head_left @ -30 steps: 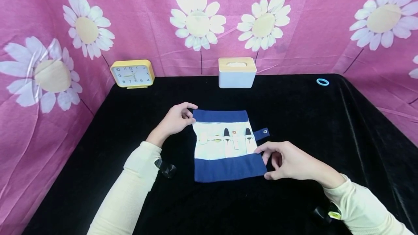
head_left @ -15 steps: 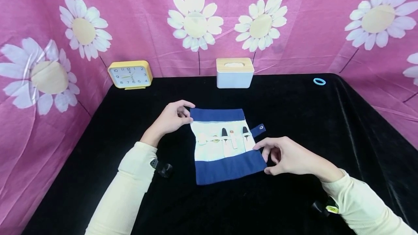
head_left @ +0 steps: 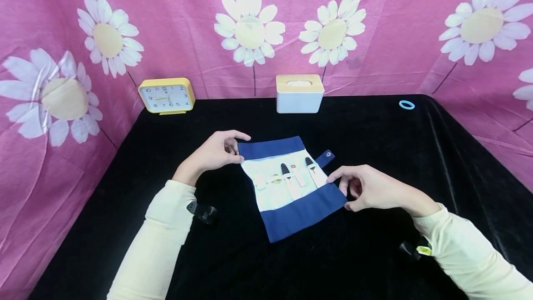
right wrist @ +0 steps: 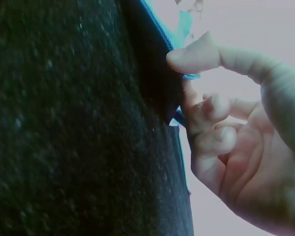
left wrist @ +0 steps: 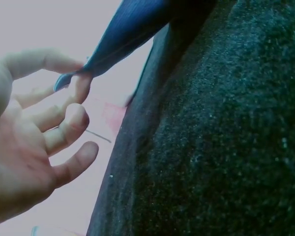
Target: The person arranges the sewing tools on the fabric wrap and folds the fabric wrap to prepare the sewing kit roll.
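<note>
1. Judged step: squaring up the opened pouch (head_left: 287, 186) lying mid-surface (head_left: 374, 253). The left hand (head_left: 214, 152) pinches its far-left corner; the right hand (head_left: 366, 189) pinches its right edge.
2. Next likely calls for an even two-handed grip.
3. The pouch is cream with navy bands, lies skewed, and has tools tucked in slots.

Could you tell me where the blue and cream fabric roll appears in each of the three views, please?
Head: fabric roll mid-table, between both hands.
Left wrist: blue edge top, pinched by the left hand.
Right wrist: blue edge top, at the right hand.
Shared landmark: black tablecloth.
</note>
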`<state>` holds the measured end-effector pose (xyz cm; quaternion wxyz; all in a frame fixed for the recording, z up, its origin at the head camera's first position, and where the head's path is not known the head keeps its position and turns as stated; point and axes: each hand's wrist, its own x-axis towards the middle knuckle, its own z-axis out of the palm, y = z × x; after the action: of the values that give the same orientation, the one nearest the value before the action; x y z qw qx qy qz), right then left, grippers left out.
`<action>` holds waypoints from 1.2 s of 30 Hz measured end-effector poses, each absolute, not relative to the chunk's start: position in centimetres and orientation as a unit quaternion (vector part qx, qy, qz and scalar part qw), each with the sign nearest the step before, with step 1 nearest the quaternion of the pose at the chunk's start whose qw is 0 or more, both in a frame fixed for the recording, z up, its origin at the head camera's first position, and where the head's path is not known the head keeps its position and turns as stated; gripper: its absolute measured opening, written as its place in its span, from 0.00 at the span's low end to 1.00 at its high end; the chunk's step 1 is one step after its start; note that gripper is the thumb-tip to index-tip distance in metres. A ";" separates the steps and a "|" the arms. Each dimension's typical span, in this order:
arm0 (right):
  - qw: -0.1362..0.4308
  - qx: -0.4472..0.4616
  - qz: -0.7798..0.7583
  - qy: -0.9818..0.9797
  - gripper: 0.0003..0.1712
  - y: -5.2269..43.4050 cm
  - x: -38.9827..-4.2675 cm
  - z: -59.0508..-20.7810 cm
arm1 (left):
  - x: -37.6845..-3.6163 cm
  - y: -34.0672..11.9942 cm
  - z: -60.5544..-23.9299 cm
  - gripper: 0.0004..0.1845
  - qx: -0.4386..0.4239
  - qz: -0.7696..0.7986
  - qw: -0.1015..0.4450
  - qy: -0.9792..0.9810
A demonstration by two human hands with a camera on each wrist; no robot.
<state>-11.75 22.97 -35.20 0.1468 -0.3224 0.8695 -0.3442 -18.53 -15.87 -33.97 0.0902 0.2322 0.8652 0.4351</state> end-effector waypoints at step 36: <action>0.228 -0.318 -0.405 0.826 0.36 25.3 -13.3 -37.1 | -18.6 -15.4 -35.2 0.26 0.208 0.363 0.153 0.895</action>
<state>-13.26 25.29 -37.14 0.2279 -0.3180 0.8265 -0.4048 -18.60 -15.37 -35.17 0.1526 0.2081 0.8952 0.3633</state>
